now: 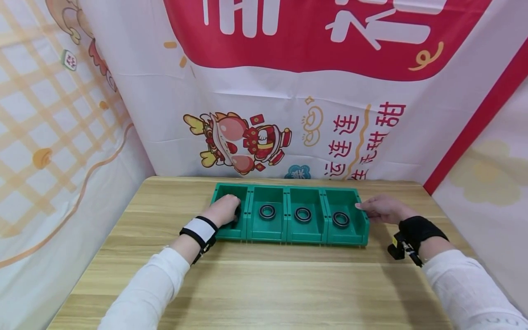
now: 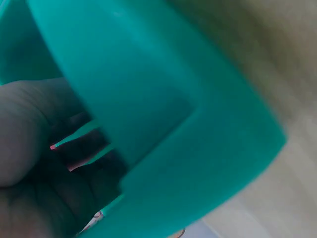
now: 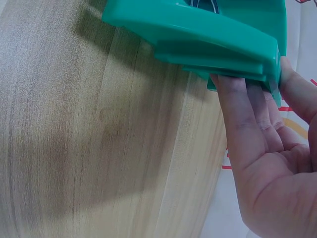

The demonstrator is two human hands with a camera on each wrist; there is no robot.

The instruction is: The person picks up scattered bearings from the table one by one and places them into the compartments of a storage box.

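Observation:
A joined row of green plastic bins [image 1: 267, 236] stands on the wooden table. Single dark-rimmed ring bearings lie in the other three bins: one bearing [image 1: 267, 211], a second bearing [image 1: 303, 214] and a third bearing [image 1: 340, 219]. My left hand [image 1: 222, 210] reaches into the leftmost bin, beside something dark, mostly hidden. The left wrist view shows its fingers partly behind the green wall; whether they hold anything is hidden. My right hand [image 1: 383, 209] grips the right end wall of the row, thumb at the rim and fingers [image 3: 242, 116] against the outside and underside.
The wooden tabletop [image 1: 264, 288] extends in front of the bins and to both sides. Behind it hangs a white printed cloth [image 1: 156, 110] with red patterns, and more cloth covers the left and right sides. Both wrists wear dark straps with small devices.

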